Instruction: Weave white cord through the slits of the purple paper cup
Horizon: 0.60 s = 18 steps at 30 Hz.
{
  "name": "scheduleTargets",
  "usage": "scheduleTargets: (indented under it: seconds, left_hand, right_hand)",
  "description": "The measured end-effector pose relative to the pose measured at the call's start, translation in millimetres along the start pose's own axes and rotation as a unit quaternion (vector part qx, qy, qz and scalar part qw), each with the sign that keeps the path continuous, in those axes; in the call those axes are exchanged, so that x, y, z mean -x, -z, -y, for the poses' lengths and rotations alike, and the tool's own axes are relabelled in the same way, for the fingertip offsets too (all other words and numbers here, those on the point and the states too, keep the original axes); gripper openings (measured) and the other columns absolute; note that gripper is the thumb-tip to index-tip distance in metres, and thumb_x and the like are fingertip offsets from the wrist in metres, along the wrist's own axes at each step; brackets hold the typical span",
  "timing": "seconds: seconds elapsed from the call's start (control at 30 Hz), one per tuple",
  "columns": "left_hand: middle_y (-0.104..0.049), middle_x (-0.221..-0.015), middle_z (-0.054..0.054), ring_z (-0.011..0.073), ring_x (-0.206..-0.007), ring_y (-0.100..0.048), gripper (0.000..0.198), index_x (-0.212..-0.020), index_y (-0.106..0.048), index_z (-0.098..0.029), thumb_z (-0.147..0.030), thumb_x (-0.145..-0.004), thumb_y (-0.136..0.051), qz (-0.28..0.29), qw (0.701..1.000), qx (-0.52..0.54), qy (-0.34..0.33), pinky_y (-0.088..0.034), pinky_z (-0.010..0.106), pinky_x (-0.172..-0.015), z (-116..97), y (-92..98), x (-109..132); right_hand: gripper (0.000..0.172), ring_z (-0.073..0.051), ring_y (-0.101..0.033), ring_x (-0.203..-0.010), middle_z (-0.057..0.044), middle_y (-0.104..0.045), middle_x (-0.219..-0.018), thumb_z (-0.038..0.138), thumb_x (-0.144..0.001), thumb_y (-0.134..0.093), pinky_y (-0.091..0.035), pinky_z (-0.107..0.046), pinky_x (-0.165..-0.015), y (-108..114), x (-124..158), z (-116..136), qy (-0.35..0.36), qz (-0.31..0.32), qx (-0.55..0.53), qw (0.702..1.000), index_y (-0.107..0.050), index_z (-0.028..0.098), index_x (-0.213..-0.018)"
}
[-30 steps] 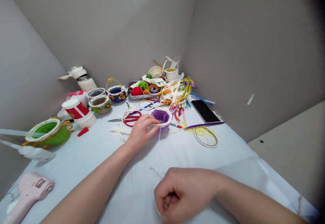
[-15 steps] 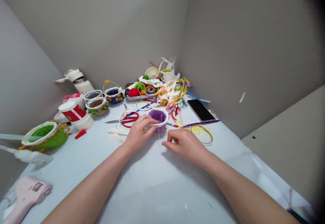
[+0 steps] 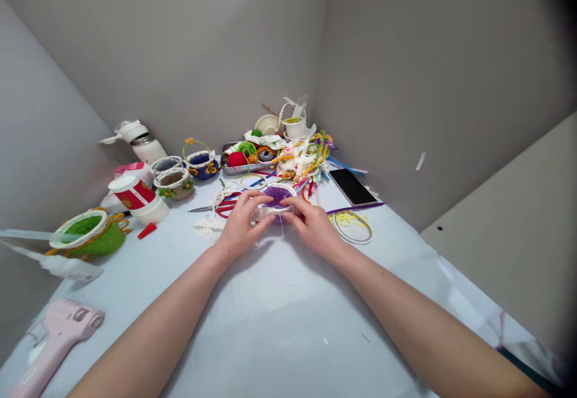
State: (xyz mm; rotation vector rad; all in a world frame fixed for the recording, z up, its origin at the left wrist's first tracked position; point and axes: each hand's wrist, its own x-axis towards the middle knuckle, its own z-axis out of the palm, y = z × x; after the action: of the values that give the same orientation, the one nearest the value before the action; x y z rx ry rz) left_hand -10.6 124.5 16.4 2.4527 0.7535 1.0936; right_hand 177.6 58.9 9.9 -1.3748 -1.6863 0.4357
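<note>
Between my hands stands a small purple basket (image 3: 276, 195) with a white rim, its near side partly covered by my fingers. My left hand (image 3: 246, 217) grips the rim from the left, thumb in front and fingers over the edge. From the right, my right hand (image 3: 311, 220) pinches the rim with thumb and index finger. A thin pale strand hangs from the near rim between the thumbs. Just left of the basket, red-handled scissors (image 3: 225, 205) lie partly behind my left hand, near a piece of white lace (image 3: 208, 228).
A pink glue gun (image 3: 67, 326), green basket (image 3: 97, 238), stacked paper cups (image 3: 139, 199) and smaller baskets stand left. Behind are a metal tray (image 3: 243, 169) of yarn balls and a ribbon heap (image 3: 302, 160). A phone (image 3: 352, 187) and a hoop (image 3: 354, 226) lie right.
My right hand has moved left and up from beside the basket and now pinches its rim. My left hand stays on the basket. The view has shifted slightly.
</note>
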Motion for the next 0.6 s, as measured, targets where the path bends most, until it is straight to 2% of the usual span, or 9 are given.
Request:
scheduleTargets:
  seconds: [0.17, 0.3, 0.43, 0.6]
  left_hand:
    - [-0.052, -0.116, 0.008, 0.0205, -0.113, -0.052, 0.026, -0.116, -0.058, -0.021, -0.023, -0.091, -0.055, 0.001, 1.0, -0.003, 0.004, -0.043, 0.038, -0.099, 0, 10.1, 2]
    - [-0.052, -0.111, 0.007, 0.0188, -0.11, -0.053, 0.02, -0.105, -0.065, -0.021, -0.016, -0.09, -0.054, -0.02, 0.999, -0.002, -0.026, -0.045, 0.036, -0.096, 3, 10.5, 1]
    - [-0.051, -0.109, 0.007, 0.0176, -0.106, -0.054, 0.022, -0.094, -0.069, -0.021, -0.012, -0.091, -0.05, -0.034, 0.998, 0.0, -0.057, -0.047, 0.033, -0.089, 5, 8.6, -1]
    - [-0.052, -0.109, 0.008, 0.0179, -0.102, -0.055, 0.022, -0.096, -0.069, -0.02, -0.012, -0.091, -0.05, -0.026, 0.998, -0.006, -0.061, -0.048, 0.033, -0.084, 1, 8.6, -2]
  right_hand:
    - [0.023, -0.014, -0.061, -0.074, -0.002, -0.069, -0.087, 0.028, -0.093, -0.052, -0.043, -0.025, -0.068, 1, -2, -11, 0.022, 0.02, -0.021, 0.999, -0.065, 0.021, -0.11]
    - [0.02, -0.014, -0.062, -0.078, -0.002, -0.07, -0.091, 0.027, -0.093, -0.051, -0.045, -0.025, -0.072, 1, -4, -14, 0.037, 0.029, -0.048, 0.998, -0.066, 0.021, -0.104]
    - [0.019, -0.014, -0.061, -0.077, -0.002, -0.069, -0.089, 0.028, -0.094, -0.05, -0.045, -0.025, -0.072, 3, -4, -14, 0.046, 0.036, -0.057, 0.997, -0.066, 0.02, -0.101]
    - [0.019, -0.014, -0.058, -0.076, -0.002, -0.066, -0.086, 0.03, -0.092, -0.051, -0.044, -0.025, -0.071, 15, -7, -20, 0.047, 0.068, -0.09, 0.992, -0.065, 0.019, -0.098]
